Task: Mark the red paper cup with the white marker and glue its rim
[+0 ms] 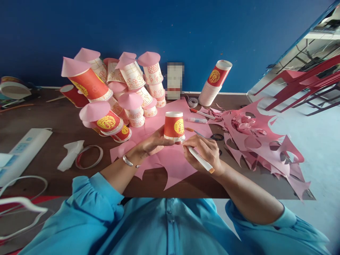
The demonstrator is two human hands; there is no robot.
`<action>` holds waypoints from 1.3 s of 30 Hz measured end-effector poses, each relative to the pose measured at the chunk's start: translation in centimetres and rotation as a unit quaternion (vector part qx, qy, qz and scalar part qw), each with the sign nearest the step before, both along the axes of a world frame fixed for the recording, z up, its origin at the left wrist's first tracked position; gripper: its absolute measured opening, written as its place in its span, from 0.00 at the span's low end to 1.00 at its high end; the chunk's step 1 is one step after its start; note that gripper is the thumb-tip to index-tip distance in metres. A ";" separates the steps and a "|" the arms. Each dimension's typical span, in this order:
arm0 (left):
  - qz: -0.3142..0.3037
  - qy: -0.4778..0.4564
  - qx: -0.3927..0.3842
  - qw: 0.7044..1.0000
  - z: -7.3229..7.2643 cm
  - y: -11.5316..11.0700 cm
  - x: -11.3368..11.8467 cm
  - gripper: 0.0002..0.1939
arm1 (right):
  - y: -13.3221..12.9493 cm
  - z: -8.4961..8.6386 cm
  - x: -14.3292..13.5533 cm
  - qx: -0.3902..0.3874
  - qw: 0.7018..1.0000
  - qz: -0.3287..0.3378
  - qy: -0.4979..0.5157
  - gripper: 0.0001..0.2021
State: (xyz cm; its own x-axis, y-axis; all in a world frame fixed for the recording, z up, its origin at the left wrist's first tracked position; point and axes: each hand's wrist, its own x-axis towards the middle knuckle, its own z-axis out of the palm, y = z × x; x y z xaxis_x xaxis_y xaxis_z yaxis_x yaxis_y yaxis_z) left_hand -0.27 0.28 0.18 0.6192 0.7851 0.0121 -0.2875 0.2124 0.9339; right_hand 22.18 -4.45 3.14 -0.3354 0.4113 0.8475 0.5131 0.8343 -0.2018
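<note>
A red paper cup (170, 125) with a yellow emblem is upside down in my left hand (156, 141), whose fingers and thumb are closed round its lower side. My right hand (203, 152) grips a white marker (199, 159) with an orange end; its tip is near the cup's lower rim, and I cannot tell whether it touches. Pink paper (175, 166) lies under both hands. Left of the cup stand several paper-cup towers (131, 76) with pink cone roofs, some white with red drawings, some red.
Cut pink scraps (268, 141) are heaped at the right. A stack of paper cups (209, 94) leans by the wall beside a tape roll (193, 102). Scissors (217, 137) lie right of my hand. A power strip (23, 152) and a tape ring (89, 157) are at the left.
</note>
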 end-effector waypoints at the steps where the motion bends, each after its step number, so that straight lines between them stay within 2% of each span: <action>1: -0.001 0.001 -0.001 1.000 0.2 0.0 0.0 0.25 | 0.0 0.0 0.0 0.000 1.000 -0.001 0.000 0.09; 5: 0.005 0.016 0.003 1.000 0.9 -0.3 0.1 0.22 | 0.0 0.0 0.0 0.000 1.000 -0.008 -0.003 0.09; 9: 0.003 0.020 0.011 1.000 1.3 -0.5 0.0 0.23 | 0.0 0.0 0.1 -0.001 1.000 -0.007 -0.007 0.09; 16: 0.003 0.020 0.034 0.999 0.4 -0.2 -0.1 0.24 | 0.0 0.1 0.1 -0.006 1.000 0.004 -0.004 0.10; 21: 0.010 0.023 0.019 1.000 -0.2 0.1 -0.1 0.26 | 0.0 0.1 0.1 -0.013 1.000 0.012 -0.003 0.09; 30: 0.008 0.010 0.010 1.000 0.0 0.1 0.1 0.33 | 0.1 0.1 0.1 -0.014 1.000 0.008 -0.005 0.08; 39: 0.019 -0.033 -0.002 0.999 -0.7 0.2 -0.2 0.23 | -0.1 0.2 -0.1 0.003 0.999 0.028 0.017 0.11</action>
